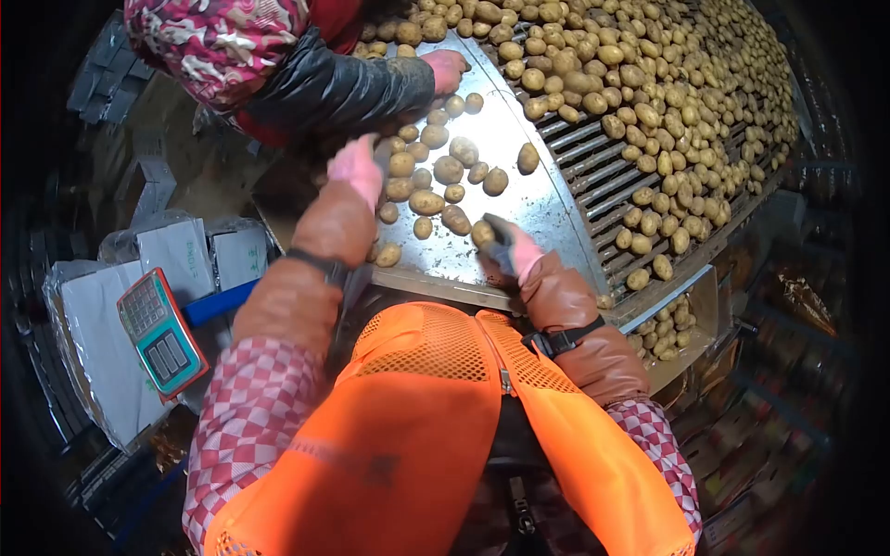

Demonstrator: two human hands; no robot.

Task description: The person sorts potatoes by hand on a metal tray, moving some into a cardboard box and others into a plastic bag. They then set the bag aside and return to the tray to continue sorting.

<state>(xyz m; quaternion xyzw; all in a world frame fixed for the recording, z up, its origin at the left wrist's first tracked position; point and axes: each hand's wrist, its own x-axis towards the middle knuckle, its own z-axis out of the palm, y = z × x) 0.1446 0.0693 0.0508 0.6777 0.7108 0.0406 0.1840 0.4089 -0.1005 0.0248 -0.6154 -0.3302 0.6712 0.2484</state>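
Several potatoes (449, 170) lie loose on a shiny metal sheet (547, 199) in front of me. My right hand (515, 250), in a pink glove with grey fingertips, is at the near edge of the sheet with its fingers closed against a potato (483, 233). At the sheet's left edge is my left hand (357, 169), also in a pink glove, beside the cluster of potatoes. Its fingers point away from me and are blurred and partly hidden, so I cannot make out what they hold.
Across the sheet, another person's gloved hand (446, 71) reaches in. Beyond the sheet, a slatted rack (593, 153) carries a large heap of potatoes. A cardboard box (691, 357) with potatoes stands below right. On the left are a scale (162, 334) and white boxes (176, 259).
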